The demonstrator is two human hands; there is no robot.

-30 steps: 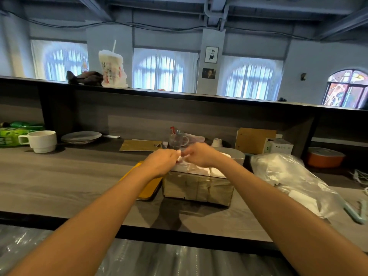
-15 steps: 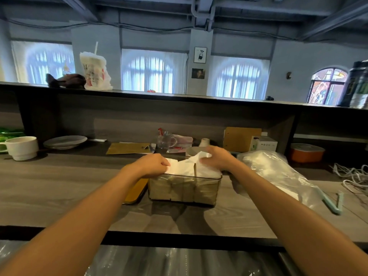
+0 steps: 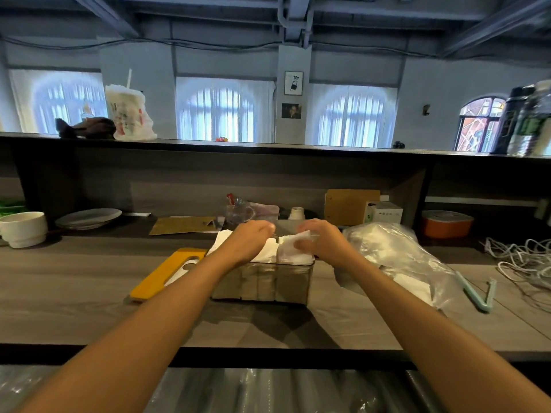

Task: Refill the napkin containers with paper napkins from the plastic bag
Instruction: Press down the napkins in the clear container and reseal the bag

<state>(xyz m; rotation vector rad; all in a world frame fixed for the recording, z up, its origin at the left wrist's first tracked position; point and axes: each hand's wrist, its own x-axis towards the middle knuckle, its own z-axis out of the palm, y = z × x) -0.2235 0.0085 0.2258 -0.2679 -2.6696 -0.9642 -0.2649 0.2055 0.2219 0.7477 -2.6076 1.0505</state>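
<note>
White paper napkins (image 3: 269,251) stick up from the see-through napkin container (image 3: 262,283) on the desk (image 3: 74,290), right under both hands. Its long side runs left to right. The left hand (image 3: 249,239) presses them down, fingers bent. The right hand (image 3: 323,241) pinches a crumpled napkin. The plastic bag (image 3: 396,257) lies nearer the right hand.

I see a smoky, translucent napkin container (image 3: 262,283) standing upright and lidless on the surface, white paper napkins (image 3: 293,248) piled above its rim. Just right of it a crumpled clear plastic bag (image 3: 396,257) lies slumped, with more white napkins inside.
</note>
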